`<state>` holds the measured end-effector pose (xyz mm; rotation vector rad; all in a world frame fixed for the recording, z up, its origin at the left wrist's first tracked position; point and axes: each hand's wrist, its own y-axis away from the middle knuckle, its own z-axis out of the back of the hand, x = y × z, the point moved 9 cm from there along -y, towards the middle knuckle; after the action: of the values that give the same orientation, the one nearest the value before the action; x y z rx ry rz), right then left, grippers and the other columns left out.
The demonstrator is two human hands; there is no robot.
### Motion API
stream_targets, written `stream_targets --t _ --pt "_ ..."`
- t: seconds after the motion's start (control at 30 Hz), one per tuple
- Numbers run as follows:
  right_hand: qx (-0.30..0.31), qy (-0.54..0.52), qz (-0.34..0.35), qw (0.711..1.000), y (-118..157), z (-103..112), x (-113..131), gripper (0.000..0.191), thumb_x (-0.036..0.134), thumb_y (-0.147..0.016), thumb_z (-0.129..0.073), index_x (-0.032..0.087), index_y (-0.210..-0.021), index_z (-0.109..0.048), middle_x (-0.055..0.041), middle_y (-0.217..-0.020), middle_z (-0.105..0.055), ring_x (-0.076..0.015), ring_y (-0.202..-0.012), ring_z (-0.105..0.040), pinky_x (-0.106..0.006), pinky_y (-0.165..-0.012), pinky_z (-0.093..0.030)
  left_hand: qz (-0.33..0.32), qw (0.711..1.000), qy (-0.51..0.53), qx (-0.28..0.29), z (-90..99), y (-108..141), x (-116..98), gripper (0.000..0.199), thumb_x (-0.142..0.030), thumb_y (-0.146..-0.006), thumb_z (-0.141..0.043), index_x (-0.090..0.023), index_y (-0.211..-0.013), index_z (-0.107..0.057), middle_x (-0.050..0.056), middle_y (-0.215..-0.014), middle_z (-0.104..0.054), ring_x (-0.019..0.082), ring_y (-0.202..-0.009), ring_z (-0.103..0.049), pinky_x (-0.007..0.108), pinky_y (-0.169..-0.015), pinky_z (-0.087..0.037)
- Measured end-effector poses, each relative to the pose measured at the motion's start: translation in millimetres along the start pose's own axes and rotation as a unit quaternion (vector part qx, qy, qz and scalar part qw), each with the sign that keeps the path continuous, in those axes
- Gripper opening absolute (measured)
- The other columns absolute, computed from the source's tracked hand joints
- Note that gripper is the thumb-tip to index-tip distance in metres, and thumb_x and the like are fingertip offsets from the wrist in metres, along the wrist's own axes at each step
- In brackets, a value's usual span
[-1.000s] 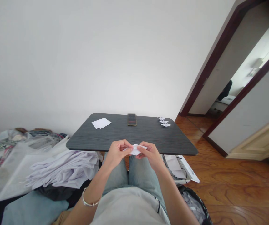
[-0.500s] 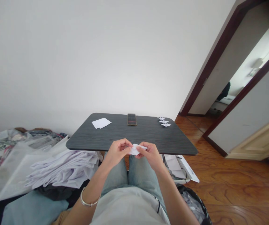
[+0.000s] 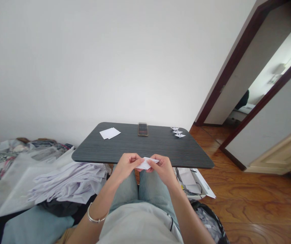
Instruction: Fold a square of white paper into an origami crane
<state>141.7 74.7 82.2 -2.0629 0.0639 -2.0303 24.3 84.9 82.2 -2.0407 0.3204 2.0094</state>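
Between my two hands is a small piece of folded white paper [image 3: 145,164], roughly diamond-shaped, held just above the near edge of the dark table [image 3: 125,145]. My left hand [image 3: 129,164] pinches its left end between thumb and fingers. On the other side, my right hand [image 3: 161,166] grips it with the thumb on top and the fingers underneath. Both thumbs lie close together near its middle. Folded paper cranes [image 3: 178,132] stand in a row at the table's right rear. White paper sheets [image 3: 110,133] overlap at the left rear.
A phone [image 3: 142,129] lies at the table's back, near the wall. Piled white cloth [image 3: 69,183] and plastic bags are on the left. To the right below are a box with papers [image 3: 189,181] and a black bag of paper scraps [image 3: 208,220].
My left fingers have lowered slightly and my left thumb has shifted along the folded paper. The paper looks flatter and extends further left. Things on the table have stayed put.
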Motion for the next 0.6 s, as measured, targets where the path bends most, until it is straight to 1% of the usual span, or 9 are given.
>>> stream_targets --t 0.2,0.3,0.37,0.43,0.6 --pt "-0.013 -0.034 -0.017 0.999 -2 -1 -7 0.026 0.04 -0.066 -0.068 0.016 -0.062 -0.061 -0.0004 -0.05 -0.064 -0.0141 -0.044 -0.06 -0.023 -0.044 -0.049 -0.023 1.0 -0.016 0.006 -2.1 2 -10 0.026 -0.037 -0.065 -0.067 -0.012 -0.061 -0.062 0.0 -0.051 -0.06 0.01 -0.048 -0.054 0.02 -0.047 -0.042" --pt "-0.014 -0.05 -0.02 0.998 -4 2 -10 0.025 0.04 -0.066 -0.068 0.015 -0.065 -0.063 -0.0006 -0.05 -0.064 -0.0133 -0.044 -0.06 -0.023 -0.045 -0.05 -0.028 0.999 -0.021 0.004 -1.1 3 -12 0.027 -0.037 -0.067 -0.066 -0.012 -0.061 -0.06 0.0 -0.05 -0.059 0.01 -0.047 -0.052 0.019 -0.046 -0.041" --pt "-0.015 -0.053 -0.018 0.998 -4 6 -10 0.024 0.039 -0.068 -0.067 0.015 -0.066 -0.064 -0.0008 -0.051 -0.065 -0.0127 -0.044 -0.06 -0.023 -0.046 -0.05 -0.028 0.999 -0.026 0.0 1.1 3 -12 0.027 -0.037 -0.067 -0.066 -0.012 -0.061 -0.06 0.0 -0.049 -0.059 0.01 -0.046 -0.052 0.019 -0.046 -0.04" --pt "-0.021 -0.05 -0.009 0.998 -4 11 -8 0.024 0.039 -0.071 -0.065 0.016 -0.064 -0.062 -0.001 -0.052 -0.066 -0.0123 -0.045 -0.06 -0.022 -0.047 -0.05 -0.027 0.999 -0.029 -0.002 2.9 2 -11 0.026 -0.037 -0.067 -0.066 -0.012 -0.061 -0.06 0.0 -0.05 -0.059 0.009 -0.046 -0.051 0.019 -0.046 -0.04" --pt "-0.036 -0.025 0.014 0.999 -3 15 -1 0.029 0.042 -0.074 -0.062 0.017 -0.059 -0.06 -0.0015 -0.05 -0.065 -0.0128 -0.044 -0.059 -0.023 -0.045 -0.049 -0.025 1.0 -0.007 -0.009 2.6 0 -6 0.028 -0.038 -0.066 -0.067 -0.012 -0.063 -0.06 0.001 -0.056 -0.061 0.01 -0.05 -0.053 0.02 -0.047 -0.043"
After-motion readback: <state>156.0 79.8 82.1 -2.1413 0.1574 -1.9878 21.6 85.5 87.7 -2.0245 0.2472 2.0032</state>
